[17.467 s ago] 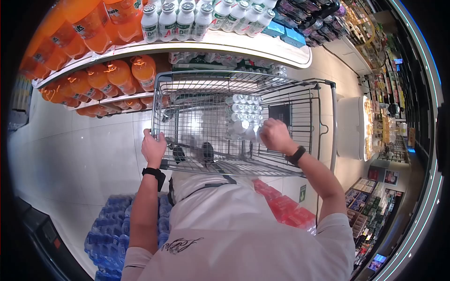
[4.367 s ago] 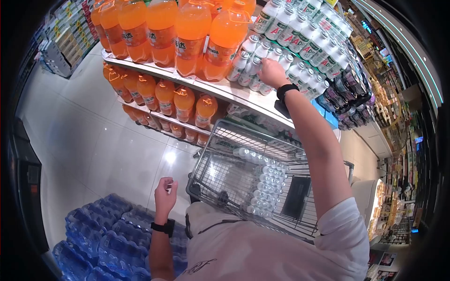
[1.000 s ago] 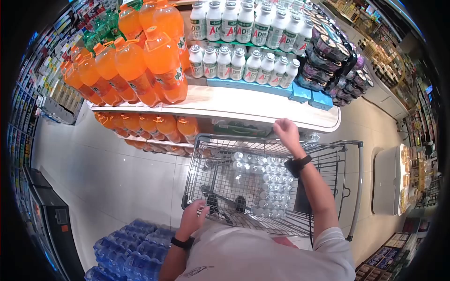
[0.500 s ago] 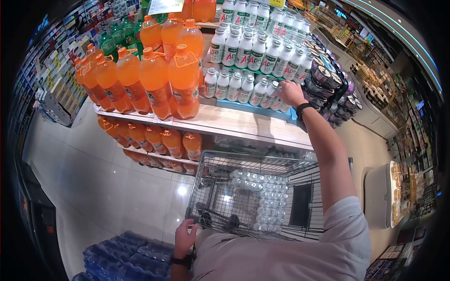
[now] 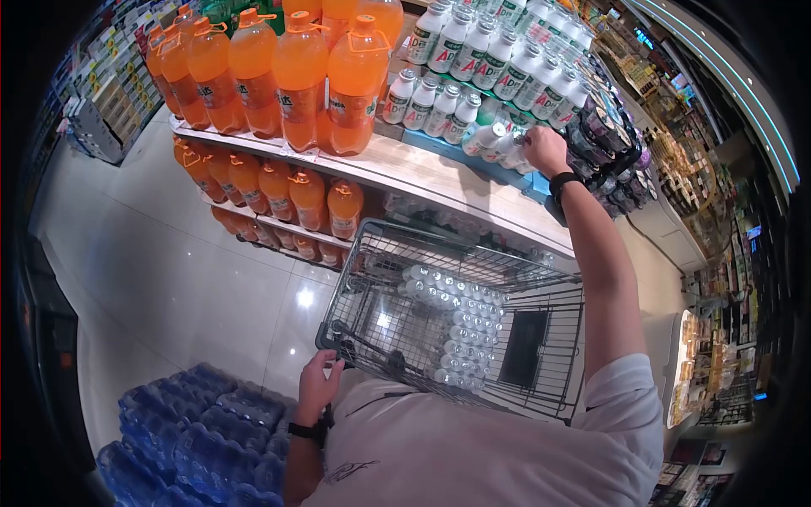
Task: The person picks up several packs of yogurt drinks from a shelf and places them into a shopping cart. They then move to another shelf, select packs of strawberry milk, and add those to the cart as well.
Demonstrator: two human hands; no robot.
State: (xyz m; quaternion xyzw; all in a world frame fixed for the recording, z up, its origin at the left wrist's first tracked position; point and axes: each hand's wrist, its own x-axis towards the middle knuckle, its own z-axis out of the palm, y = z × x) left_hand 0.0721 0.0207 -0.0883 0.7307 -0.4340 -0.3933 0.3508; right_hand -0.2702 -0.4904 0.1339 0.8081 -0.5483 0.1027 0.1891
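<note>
My right hand (image 5: 545, 152) reaches to the right end of the front row of white AD bottles (image 5: 442, 111) on the shelf. Its fingers are closed at a few bottles (image 5: 487, 139) that lean forward over the blue tray edge; which one they grip is partly hidden. My left hand (image 5: 318, 382) is beside the near left corner of the shopping cart (image 5: 372, 226), fingers curled near its rim. Whether it grips the rim is unclear. Inside the cart stand rows of white bottles (image 5: 469, 334).
Large orange soda bottles (image 5: 302, 84) stand on the wooden shelf (image 5: 414, 169) at the left, with more below. Dark round packs (image 5: 604, 144) are stacked right of the white bottles. Blue-wrapped bottle packs (image 5: 203, 431) lie on the floor at the lower left.
The view has shifted, bringing the cart and shelf higher. Several front-row bottles at my right hand have tipped forward, parting from the upright ones. My left hand stays by the cart corner.
</note>
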